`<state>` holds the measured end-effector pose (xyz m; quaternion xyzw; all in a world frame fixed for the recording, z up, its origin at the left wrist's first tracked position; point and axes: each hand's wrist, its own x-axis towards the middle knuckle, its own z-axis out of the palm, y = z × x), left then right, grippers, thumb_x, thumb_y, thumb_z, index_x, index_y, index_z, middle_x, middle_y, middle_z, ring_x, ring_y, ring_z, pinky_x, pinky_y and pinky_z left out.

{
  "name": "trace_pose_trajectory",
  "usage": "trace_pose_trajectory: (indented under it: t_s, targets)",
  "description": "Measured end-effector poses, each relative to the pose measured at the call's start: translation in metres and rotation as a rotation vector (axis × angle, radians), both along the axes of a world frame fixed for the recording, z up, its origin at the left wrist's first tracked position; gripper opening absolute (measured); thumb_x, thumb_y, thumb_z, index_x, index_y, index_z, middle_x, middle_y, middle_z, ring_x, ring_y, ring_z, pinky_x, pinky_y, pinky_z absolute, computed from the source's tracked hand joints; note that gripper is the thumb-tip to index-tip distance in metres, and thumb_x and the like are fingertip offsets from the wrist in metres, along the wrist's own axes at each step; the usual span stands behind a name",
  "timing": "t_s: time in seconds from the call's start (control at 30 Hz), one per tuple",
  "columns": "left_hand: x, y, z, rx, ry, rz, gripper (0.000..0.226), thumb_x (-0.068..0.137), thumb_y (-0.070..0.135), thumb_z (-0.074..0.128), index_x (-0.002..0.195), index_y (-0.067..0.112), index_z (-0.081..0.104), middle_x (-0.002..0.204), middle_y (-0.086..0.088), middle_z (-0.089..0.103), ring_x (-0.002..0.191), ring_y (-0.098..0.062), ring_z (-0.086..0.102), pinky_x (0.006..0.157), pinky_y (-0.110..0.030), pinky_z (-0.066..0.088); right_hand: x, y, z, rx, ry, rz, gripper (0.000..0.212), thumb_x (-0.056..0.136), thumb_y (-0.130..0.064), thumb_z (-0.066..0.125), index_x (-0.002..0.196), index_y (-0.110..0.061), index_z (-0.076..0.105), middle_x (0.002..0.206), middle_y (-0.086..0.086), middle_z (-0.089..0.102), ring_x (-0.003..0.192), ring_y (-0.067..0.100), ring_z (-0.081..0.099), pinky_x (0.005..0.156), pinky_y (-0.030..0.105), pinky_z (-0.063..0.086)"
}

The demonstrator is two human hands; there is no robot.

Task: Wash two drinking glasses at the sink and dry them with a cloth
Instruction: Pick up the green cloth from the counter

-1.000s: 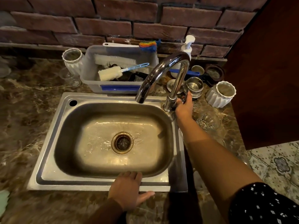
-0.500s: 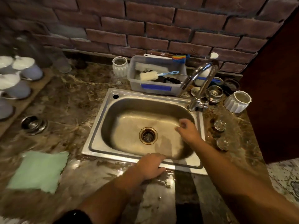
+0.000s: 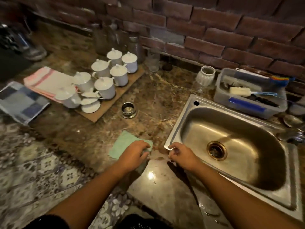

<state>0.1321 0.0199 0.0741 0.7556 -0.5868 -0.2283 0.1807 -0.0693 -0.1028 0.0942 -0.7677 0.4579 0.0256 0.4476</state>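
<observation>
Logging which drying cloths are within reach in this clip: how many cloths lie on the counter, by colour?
green cloth: 1
pink-striped towel: 1
blue patchwork cloth: 1
Total: 3

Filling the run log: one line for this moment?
stage: reaching for cloth | left hand: on green cloth | right hand: empty, beside sink
</observation>
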Motion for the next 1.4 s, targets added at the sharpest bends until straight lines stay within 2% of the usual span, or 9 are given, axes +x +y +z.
trace_pose_trajectory:
  t_s: [0.13,0.33,0.67,0.77,0.87,1.03,1.2,1.3,1.4]
  targets:
    - [0.064,0.009,-0.010,-0.048,-0.027,0.035,0.022,0.094,0.015,0.066,0.115,0.007,0.069,0.116,-0.013,0.068,0.111,-0.032,0.062,0.099,-0.040,0.047,0.061,0.019,-0.006,-0.061,0.058,0.091,0.036,0.086,-0.020,0.068,0.122,-0.015,0.064,0.118,0.006,0.067,0.106,0.023,0.064,0.090,0.033,0.052]
    - [0.115,-0.015,-0.023,0.059,-0.048,-0.096,0.054,0.093,0.014,0.066,0.144,0.013,0.051,0.150,-0.012,0.050,0.140,-0.030,0.043,0.115,-0.039,0.033,0.107,0.025,-0.027,-0.231,0.181,0.114,0.045,0.085,-0.029,0.066,0.125,-0.012,0.056,0.124,0.013,0.056,0.114,0.030,0.055,0.094,0.036,0.045]
    - [0.134,-0.038,-0.036,0.178,-0.285,-0.326,0.037,0.091,0.035,0.069,0.118,0.011,0.059,0.122,-0.013,0.052,0.118,-0.032,0.048,0.096,-0.041,0.044,0.135,0.028,-0.043,-0.337,0.336,0.150,0.040,0.088,-0.034,0.067,0.118,-0.011,0.055,0.121,0.015,0.053,0.116,0.035,0.051,0.094,0.040,0.047]
    - [0.144,-0.038,-0.035,0.231,-0.101,-0.272,0.044,0.087,0.034,0.074,0.123,0.012,0.060,0.114,-0.012,0.054,0.112,-0.029,0.049,0.091,-0.039,0.045,0.134,0.025,-0.039,-0.221,0.264,0.105,0.022,0.084,-0.027,0.069,0.095,-0.013,0.055,0.101,0.014,0.056,0.096,0.033,0.057,0.073,0.035,0.045]
    - [0.153,-0.029,-0.027,0.233,0.261,-0.095,0.023,0.082,0.022,0.081,0.094,0.012,0.064,0.089,-0.003,0.063,0.089,-0.020,0.061,0.071,-0.032,0.043,0.122,0.022,-0.029,0.062,0.004,-0.162,0.026,0.080,-0.014,0.074,0.075,-0.017,0.048,0.075,0.006,0.054,0.069,0.019,0.053,0.055,0.029,0.037]
    - [0.132,-0.007,0.009,0.095,1.039,0.163,0.015,0.069,0.024,0.085,0.069,0.025,0.070,0.070,0.006,0.069,0.068,-0.009,0.065,0.063,-0.024,0.053,0.097,0.033,0.012,0.262,-0.304,-0.430,0.018,0.082,-0.008,0.075,0.076,-0.015,0.059,0.072,0.005,0.059,0.068,0.016,0.055,0.060,0.028,0.043]
    - [0.097,-0.022,0.077,-0.088,1.199,0.116,0.021,0.076,0.029,0.077,0.084,0.018,0.061,0.075,0.005,0.068,0.074,-0.011,0.065,0.067,-0.028,0.054,0.059,0.043,0.070,0.287,-0.544,-0.525,0.019,0.077,-0.027,0.080,0.091,-0.019,0.070,0.094,0.010,0.075,0.092,0.029,0.071,0.085,0.046,0.054]
    - [0.070,-0.037,0.133,-0.043,1.302,-0.120,0.010,0.092,0.014,0.060,0.088,0.011,0.051,0.072,0.006,0.064,0.067,-0.006,0.063,0.060,-0.021,0.052,0.032,0.048,0.105,0.337,-0.821,-0.581,0.020,0.077,-0.024,0.077,0.092,-0.014,0.069,0.086,0.004,0.072,0.083,0.022,0.068,0.072,0.036,0.056]
    - [0.035,-0.050,0.184,-0.017,1.307,-0.354,0.007,0.097,0.009,0.054,0.090,0.010,0.052,0.072,0.008,0.064,0.067,-0.003,0.062,0.061,-0.018,0.051,0.006,0.044,0.123,0.492,-1.114,-0.734,0.054,0.063,-0.053,0.084,0.097,-0.013,0.073,0.098,0.008,0.070,0.089,0.019,0.066,0.074,0.035,0.053]
